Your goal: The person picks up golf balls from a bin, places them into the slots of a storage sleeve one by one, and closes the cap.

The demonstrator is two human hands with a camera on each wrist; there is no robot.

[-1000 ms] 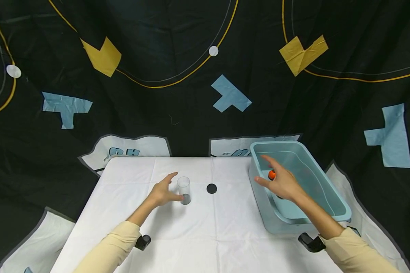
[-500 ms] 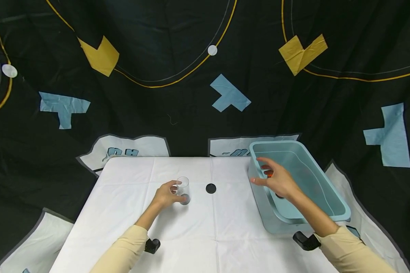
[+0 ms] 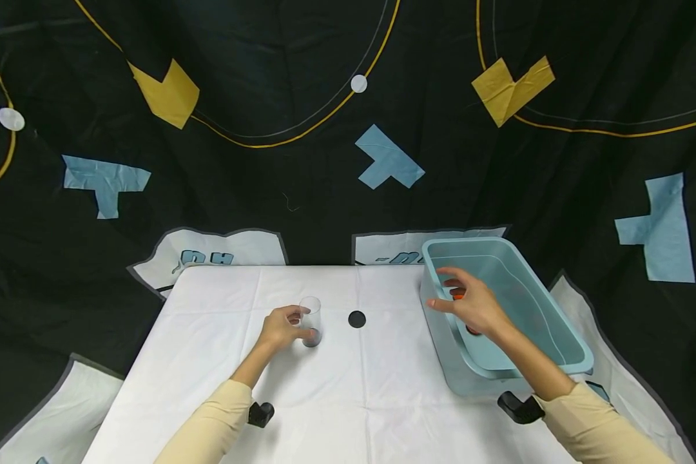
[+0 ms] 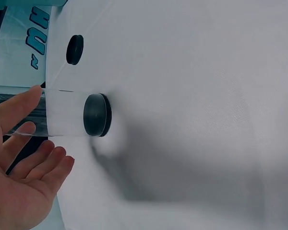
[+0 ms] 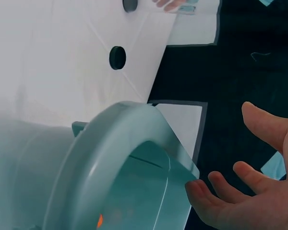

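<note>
Head view, nearest first: two cream sleeves come in from the bottom edge, and beside each lies one black wrist mount, two in all. They lie on the white cloth of the worktop. Farther in, the left hand curls its thumb and fingers around one clear glass with a dark base, which stands upright on the cloth left of centre. The left wrist view shows the thumb and a fingertip against the glass wall, the other fingers loosely bent just beside it. Just right of the glass, apart from it, lies one flat black disc on the cloth. To the right stands one pale blue tub on the worktop's right side, holding clear water. The right hand hovers over the tub's near left rim with its fingers spread and relaxed, holding nothing; the right wrist view shows the fingertips just off the rim's edge, whether touching cannot be told. Inside the tub one small orange thing shows behind the fingers; a second dim reddish patch sits lower, under the wrist, and may be its reflection. Beyond the worktop hangs a black backdrop bearing two yellow shapes, four blue shapes and four white dots.
</note>
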